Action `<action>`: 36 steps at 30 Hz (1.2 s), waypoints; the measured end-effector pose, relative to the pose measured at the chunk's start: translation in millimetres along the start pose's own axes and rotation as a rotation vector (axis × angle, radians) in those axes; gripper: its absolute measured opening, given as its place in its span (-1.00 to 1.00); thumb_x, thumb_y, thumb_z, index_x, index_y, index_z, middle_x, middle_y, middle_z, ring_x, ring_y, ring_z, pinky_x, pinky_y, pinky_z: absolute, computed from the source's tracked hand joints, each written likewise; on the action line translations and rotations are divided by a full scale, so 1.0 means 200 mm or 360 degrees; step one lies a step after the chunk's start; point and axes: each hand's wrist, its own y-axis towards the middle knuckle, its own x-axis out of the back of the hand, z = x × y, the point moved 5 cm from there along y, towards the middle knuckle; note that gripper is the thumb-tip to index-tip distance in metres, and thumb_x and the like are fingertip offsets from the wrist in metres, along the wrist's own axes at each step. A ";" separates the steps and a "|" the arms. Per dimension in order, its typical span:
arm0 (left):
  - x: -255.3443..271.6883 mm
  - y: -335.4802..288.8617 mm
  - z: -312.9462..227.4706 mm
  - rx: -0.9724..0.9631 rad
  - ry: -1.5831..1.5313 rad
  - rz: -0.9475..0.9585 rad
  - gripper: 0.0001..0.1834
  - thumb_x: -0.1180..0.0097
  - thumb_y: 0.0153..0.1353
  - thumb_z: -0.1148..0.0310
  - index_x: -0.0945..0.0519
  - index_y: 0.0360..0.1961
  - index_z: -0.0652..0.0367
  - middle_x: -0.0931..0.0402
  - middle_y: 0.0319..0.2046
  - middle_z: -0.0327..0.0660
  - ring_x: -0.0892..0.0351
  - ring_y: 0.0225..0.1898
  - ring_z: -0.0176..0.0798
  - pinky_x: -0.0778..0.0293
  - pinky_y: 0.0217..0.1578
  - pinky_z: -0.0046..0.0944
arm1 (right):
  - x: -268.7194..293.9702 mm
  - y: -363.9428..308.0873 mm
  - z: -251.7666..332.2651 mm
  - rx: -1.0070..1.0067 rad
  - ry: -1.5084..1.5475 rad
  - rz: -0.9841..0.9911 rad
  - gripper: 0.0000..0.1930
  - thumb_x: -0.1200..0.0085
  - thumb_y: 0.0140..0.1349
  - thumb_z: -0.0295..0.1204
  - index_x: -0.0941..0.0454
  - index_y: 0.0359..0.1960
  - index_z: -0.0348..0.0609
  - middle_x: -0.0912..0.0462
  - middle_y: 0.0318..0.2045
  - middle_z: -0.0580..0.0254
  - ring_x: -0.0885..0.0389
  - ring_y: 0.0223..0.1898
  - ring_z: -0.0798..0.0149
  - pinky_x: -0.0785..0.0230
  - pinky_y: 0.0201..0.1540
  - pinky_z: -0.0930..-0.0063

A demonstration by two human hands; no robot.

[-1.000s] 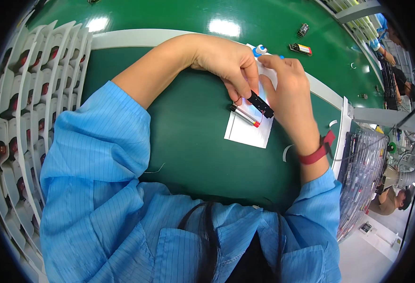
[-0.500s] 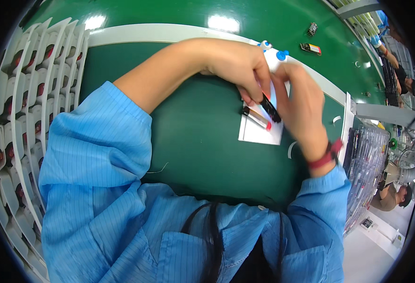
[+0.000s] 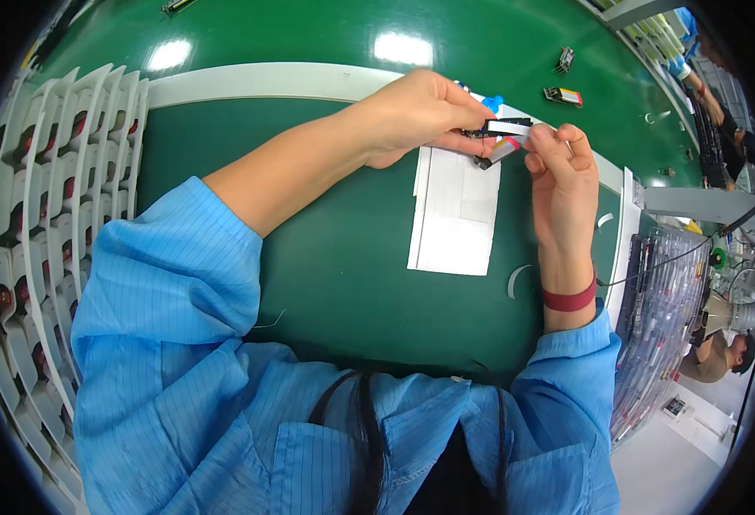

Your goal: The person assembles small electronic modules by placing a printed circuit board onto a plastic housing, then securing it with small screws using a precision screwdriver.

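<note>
At the far edge of the green mat, my left hand (image 3: 429, 112) is closed on a small black electronic module (image 3: 474, 134). A slim silver battery (image 3: 499, 154) with a pink-red edge and a dark end hangs just below it. Across the module lies a short white strip (image 3: 508, 128). My right hand (image 3: 562, 159) pinches the strip's right end between thumb and forefinger, its other fingers curled. Under the parts, a white sheet (image 3: 455, 215) with faint seams lies on the mat. My left fingers partly hide the module.
Blue-capped bottles (image 3: 492, 105) stand behind my hands. Another battery assembly (image 3: 564, 96) and a small module (image 3: 565, 59) lie beyond the white ledge. Curved white strips (image 3: 517, 280) lie at right. White racks (image 3: 51, 189) flank the left; clear trays (image 3: 665, 300) stack at right.
My hands have lifted the module and battery away from the white sheet toward the far edge, uncovering more of the sheet. A white strip now shows between my hands.
</note>
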 end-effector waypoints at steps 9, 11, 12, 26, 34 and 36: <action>0.01 0.00 0.01 0.0050 0.0094 -0.0011 -0.72 0.10 0.19 0.54 -0.44 -0.13 0.54 -0.46 -0.21 0.01 -0.55 -0.17 -0.18 -0.46 -0.03 -0.34 | 0.01 0.03 -0.03 0.0114 -0.0148 0.0083 -0.79 -0.12 0.04 -0.63 -0.33 -0.36 -0.16 -0.56 -0.46 0.18 -0.41 -0.48 0.48 -0.21 -0.41 0.67; 0.01 -0.01 0.01 0.0042 0.0110 0.0012 -0.72 0.10 0.19 0.53 -0.44 -0.13 0.54 -0.46 -0.20 0.02 -0.55 -0.16 -0.18 -0.46 -0.04 -0.35 | 0.02 0.02 -0.03 0.0105 -0.0138 0.0073 -0.79 -0.13 0.04 -0.63 -0.33 -0.36 -0.17 -0.56 -0.46 0.18 -0.41 -0.49 0.48 -0.21 -0.41 0.67; 0.01 -0.01 0.01 0.0031 0.0126 0.0031 -0.72 0.11 0.20 0.53 -0.44 -0.13 0.54 -0.46 -0.20 0.02 -0.55 -0.16 -0.18 -0.46 -0.04 -0.35 | 0.02 0.02 -0.03 0.0112 -0.0163 0.0071 -0.79 -0.13 0.03 -0.63 -0.34 -0.37 -0.17 -0.56 -0.46 0.18 -0.41 -0.49 0.48 -0.21 -0.41 0.68; 0.01 0.00 0.01 0.0045 0.0113 0.0027 -0.70 0.07 0.20 0.47 -0.44 -0.11 0.51 -0.53 -0.28 0.06 -0.57 -0.21 -0.22 -0.46 -0.07 -0.38 | 0.02 0.02 -0.02 0.0207 -0.0322 0.0074 -0.78 -0.15 0.01 -0.66 -0.34 -0.40 -0.18 -0.56 -0.46 0.20 -0.45 -0.44 0.50 -0.26 -0.37 0.72; 0.00 -0.02 0.02 -0.0048 0.0165 -0.0087 -0.72 -0.07 0.11 0.49 -0.50 -0.18 0.48 -0.54 -0.36 0.00 -0.59 -0.33 -0.25 -0.55 -0.23 -0.40 | -0.03 -0.02 0.01 0.0517 -0.0485 0.0127 -0.77 -0.10 0.04 -0.71 -0.27 -0.40 -0.24 -0.53 -0.45 0.15 -0.50 -0.40 0.49 -0.36 -0.32 0.72; 0.00 -0.02 0.02 -0.0070 0.0173 -0.0087 -0.72 -0.07 0.11 0.49 -0.50 -0.18 0.48 -0.54 -0.36 0.00 -0.59 -0.33 -0.25 -0.55 -0.23 -0.40 | -0.03 -0.01 0.01 0.0517 -0.0500 0.0123 -0.77 -0.10 0.03 -0.71 -0.27 -0.40 -0.24 -0.53 -0.45 0.15 -0.51 -0.40 0.48 -0.37 -0.32 0.72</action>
